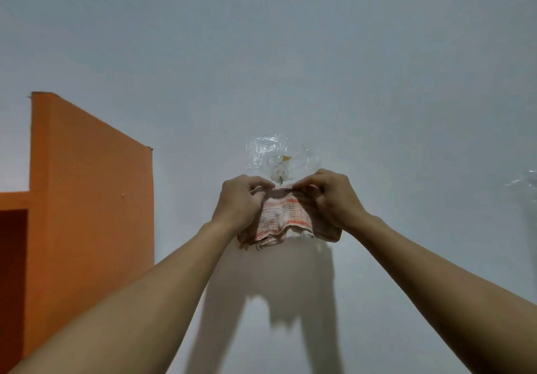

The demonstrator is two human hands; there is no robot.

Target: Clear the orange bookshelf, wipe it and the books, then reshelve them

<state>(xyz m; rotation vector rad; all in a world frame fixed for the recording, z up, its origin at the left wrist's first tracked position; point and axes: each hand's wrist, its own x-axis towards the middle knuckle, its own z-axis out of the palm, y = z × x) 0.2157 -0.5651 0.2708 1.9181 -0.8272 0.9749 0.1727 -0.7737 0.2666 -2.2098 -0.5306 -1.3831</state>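
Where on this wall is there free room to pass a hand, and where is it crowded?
Free: bare wall above the plastic sheet, and between the orange bookshelf and the left hand. Crowded: around the hook, where both hands, right hand included, grip the cloth.

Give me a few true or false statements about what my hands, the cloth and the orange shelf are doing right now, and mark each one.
1. Both hands grip the striped cloth along its top edge. True: left hand, right hand.
2. The cloth is pressed against the orange bookshelf. False: it is held up at the white wall, to the right of the shelf.
3. A clear plastic patch with a hook sits on the wall just above the cloth. True.
4. The right hand holds a book. False: no book is in view.
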